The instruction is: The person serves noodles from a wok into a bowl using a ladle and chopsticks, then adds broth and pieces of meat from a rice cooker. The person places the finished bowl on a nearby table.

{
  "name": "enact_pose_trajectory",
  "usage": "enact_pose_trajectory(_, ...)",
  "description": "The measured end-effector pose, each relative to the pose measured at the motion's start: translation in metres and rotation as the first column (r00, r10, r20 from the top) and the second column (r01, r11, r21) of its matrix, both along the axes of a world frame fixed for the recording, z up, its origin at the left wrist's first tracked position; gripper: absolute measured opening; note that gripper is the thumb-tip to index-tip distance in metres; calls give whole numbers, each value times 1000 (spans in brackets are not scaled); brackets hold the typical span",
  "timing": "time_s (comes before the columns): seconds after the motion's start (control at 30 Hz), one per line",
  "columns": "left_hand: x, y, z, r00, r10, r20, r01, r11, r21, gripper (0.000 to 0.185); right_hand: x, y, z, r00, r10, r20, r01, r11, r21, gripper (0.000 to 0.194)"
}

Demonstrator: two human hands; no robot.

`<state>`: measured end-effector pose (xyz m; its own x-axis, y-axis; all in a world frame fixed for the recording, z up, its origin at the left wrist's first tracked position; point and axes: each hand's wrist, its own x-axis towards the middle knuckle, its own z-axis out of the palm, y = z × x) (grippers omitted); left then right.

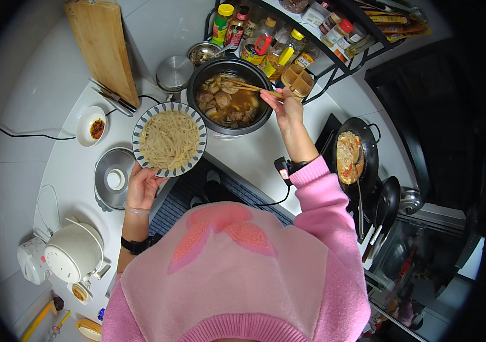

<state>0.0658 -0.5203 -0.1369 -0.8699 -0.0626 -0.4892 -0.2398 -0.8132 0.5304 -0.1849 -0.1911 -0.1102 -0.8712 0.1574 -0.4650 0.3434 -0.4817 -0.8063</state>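
Observation:
My left hand (143, 184) holds the rim of a plate (200, 142) with blue marks around its edge, and pale noodles (169, 139) are heaped on it. The plate is beside a black pot (193, 92). In my right hand (285, 107) is a pair of wooden chopsticks (255, 87), their tips in the pot at its upper part. Broth with meat pieces (222, 99) and pale vegetables fills the pot. Whether the tips grip any food cannot be told.
Bottles (222, 25) and a seasoning rack (333, 64) stand behind the pot. A wok (371, 149) of food is at right. Knives (112, 100), a cutting board (104, 51), a white bowl (81, 128), a metal pan (104, 171) and a white rice cooker (72, 252) are at left.

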Motion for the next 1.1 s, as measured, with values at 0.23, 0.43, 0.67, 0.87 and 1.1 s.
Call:
enact_pose_trajectory(0.23,0,0,2,1000,-8,8,8,1000,-19,43,2,-20,-5,999,24,-33,-23,999,24,30)
enact_pose_trajectory(0.43,1,3,1,1000,-22,-9,22,1000,-9,42,10,-4,-3,992,10,-129,-15,999,-32,30)
enact_pose_trajectory(0.67,1,2,-2,1000,-26,2,26,999,-18,42,24,2,9,975,20,-222,-24,1000,-12,28)
enact_pose_trajectory(0.87,0,2,-1,1000,-28,5,28,999,-16,44,26,12,21,944,68,-323,-40,995,92,28)
enact_pose_trajectory(1.1,0,7,4,999,-28,19,29,999,-23,45,24,28,23,958,-19,-287,30,999,36,23)
